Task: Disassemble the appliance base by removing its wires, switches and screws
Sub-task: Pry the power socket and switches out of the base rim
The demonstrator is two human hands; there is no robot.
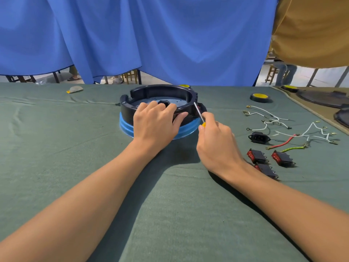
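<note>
Near wall of the black, blue-bottomed appliance base (pixel 162 91), mid-way across the surface (pixel 56 148), hidden under the left hand (pixel 156 121), grip curled over its rim. Tip of the screwdriver (pixel 198 112) lost against the base's right side; right hand (pixel 215 140) grip clamped on the handle. Loose switches (pixel 256 156) and wires (pixel 273 120) at right, one switch half behind the forearm.

No text, brand, number or sign can be read anywhere in the view. The red faces of the switches (pixel 253 155) lying on the cloth carry small dark marks, but they are too small and blurred to make out. The yellow tops of the tape rolls (pixel 260 96) may bear print, yet none of it is legible.
</note>
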